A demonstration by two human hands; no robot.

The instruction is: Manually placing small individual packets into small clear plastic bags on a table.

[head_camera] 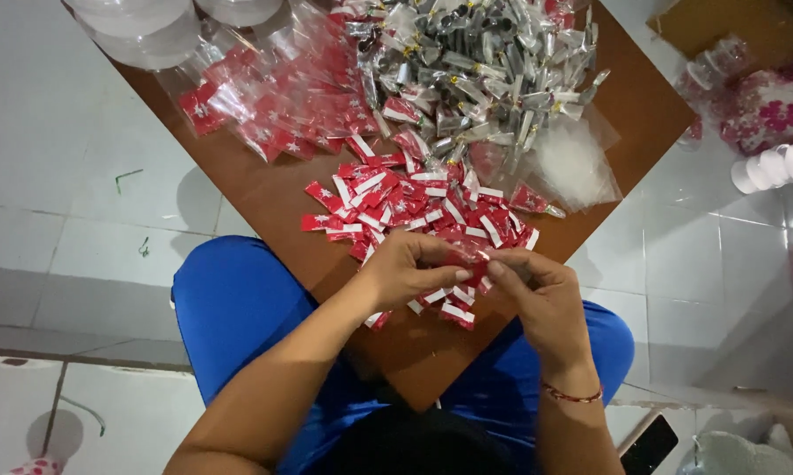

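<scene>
My left hand (407, 268) and my right hand (537, 290) meet over the near corner of a brown board (273, 198). Between their fingertips they pinch one small red packet (472, 257) with a clear edge. Just beyond the hands lies a heap of small red-and-white packets (414, 204). Farther back sits a pile of silvery wrapped pieces (480, 66) in clear plastic, and to its left a spread of red packets inside clear bags (277, 97).
The board rests on my lap in blue trousers (233, 299) over a white tiled floor (53, 158). A clear empty bag (577, 163) lies at the right. Clear plastic lids (146, 26) stand top left, white cups (774, 165) and a flowered bag (770, 110) right, a dark phone (649, 444) below.
</scene>
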